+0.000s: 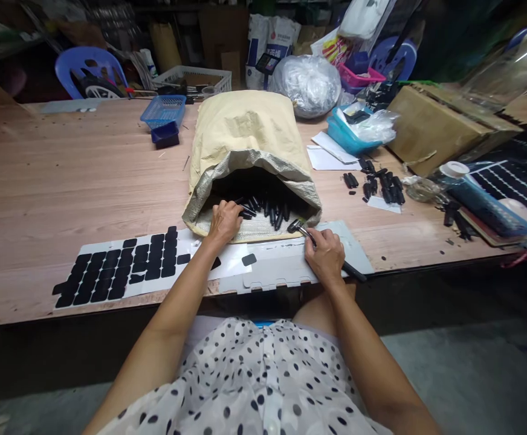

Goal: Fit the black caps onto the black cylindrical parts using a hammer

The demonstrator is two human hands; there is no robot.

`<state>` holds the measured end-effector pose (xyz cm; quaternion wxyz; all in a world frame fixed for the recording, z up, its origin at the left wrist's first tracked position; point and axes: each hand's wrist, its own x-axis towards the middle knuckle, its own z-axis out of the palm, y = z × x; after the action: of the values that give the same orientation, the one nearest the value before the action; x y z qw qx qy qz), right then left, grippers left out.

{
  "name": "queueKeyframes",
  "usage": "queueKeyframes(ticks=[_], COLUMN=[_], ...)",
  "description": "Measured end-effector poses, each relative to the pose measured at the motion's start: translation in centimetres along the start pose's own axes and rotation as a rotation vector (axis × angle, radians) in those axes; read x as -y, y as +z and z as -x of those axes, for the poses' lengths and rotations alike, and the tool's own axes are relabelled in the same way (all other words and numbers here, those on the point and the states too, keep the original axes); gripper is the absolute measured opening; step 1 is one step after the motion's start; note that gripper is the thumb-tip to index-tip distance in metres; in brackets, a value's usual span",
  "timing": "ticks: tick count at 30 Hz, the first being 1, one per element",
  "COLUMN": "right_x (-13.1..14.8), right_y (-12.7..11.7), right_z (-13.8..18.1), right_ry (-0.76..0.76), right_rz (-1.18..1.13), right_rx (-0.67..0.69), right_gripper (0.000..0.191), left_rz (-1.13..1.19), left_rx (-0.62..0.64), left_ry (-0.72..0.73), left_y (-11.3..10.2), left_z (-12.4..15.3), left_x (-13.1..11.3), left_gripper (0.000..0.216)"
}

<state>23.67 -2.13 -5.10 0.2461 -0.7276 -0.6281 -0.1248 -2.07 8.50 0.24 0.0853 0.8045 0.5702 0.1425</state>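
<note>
A tan woven sack (245,142) lies on its side on the wooden table (64,181), its mouth facing me with several small black parts (270,211) spilling inside it. My left hand (223,220) reaches into the mouth, fingers curled on a black part. My right hand (324,254) is closed round a small hammer (306,232) with a black handle, its metal head just outside the sack. Both hands rest over a white sheet (281,257).
A white sheet with rows of black pads (118,269) lies at front left. Loose black parts (381,184) sit right of the sack. A cardboard box (436,124), blue baskets (164,112), a plastic bag (311,81) and blue chairs (89,66) stand behind.
</note>
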Motion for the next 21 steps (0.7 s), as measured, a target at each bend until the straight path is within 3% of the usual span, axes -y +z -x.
queueKeyframes(ticks=[6, 10, 14, 21], right_x=[0.3, 0.3, 0.4, 0.4], right_y=[-0.3, -0.3, -0.3, -0.3], right_z=[-0.1, 0.0, -0.1, 0.0], right_ry=[0.012, 0.034, 0.05, 0.057], right_rz=[0.02, 0.0, -0.031, -0.062], right_rx=[0.037, 0.055, 0.064, 0.075], right_gripper=[0.028, 0.029, 0.03, 0.03], left_rz=[-0.005, 0.127, 0.237, 0.325], left_rx=[0.039, 0.073, 0.15, 0.056], left_ry=[-0.061, 0.071, 0.24, 0.153], left_y=[-0.1, -0.2, 1.2, 3.9], left_z=[0.8, 3.2, 5.7, 6.7], left_x=[-0.2, -2.0, -4.7, -5.5], left_gripper=[0.011, 0.013, 0.015, 0.021])
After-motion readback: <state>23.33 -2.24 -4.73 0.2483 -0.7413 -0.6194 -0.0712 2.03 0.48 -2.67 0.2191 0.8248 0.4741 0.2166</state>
